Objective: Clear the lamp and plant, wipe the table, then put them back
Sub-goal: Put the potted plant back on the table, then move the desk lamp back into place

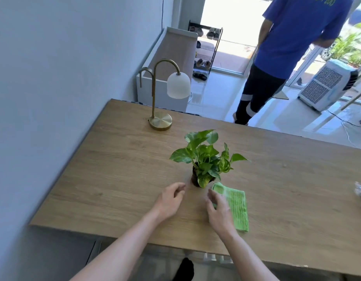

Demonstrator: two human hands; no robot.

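Wooden worktop (287, 179) seen filling lower half of frame. Brass lamp (162, 94) with white shade stood upright at upper left of worktop, well apart from hands. Potted plant (205, 161) placed at centre, upright. Green cloth (234, 205) laid flat just right of pot, apparently touching it. Left hand (170, 201) held spread, fingers loosely curled, near pot, nothing gripped. Right hand (218, 209) held spread, partly over cloth's left edge, nothing pinched. Second person in blue shirt (293, 37) seen at upper right, on floor beyond worktop.
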